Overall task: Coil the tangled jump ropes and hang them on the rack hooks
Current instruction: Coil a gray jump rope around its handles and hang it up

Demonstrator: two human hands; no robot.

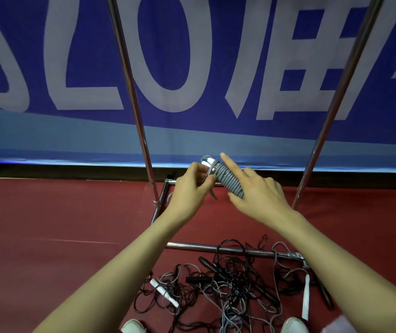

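On red floor, tangled ropes cross the rack bar; left hand and right hand grip a gray coil.

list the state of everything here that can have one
grey jump rope, wound into a tight coil, held off the floor
left-hand grip, curled round the coil's upper end
right-hand grip, holding the coil's lower end, index finger straight
rope pile, tangled, on the floor, some loops over the rack's base bar
white handle, lying loose beside the pile
rack, standing, no rope hung on the parts in view
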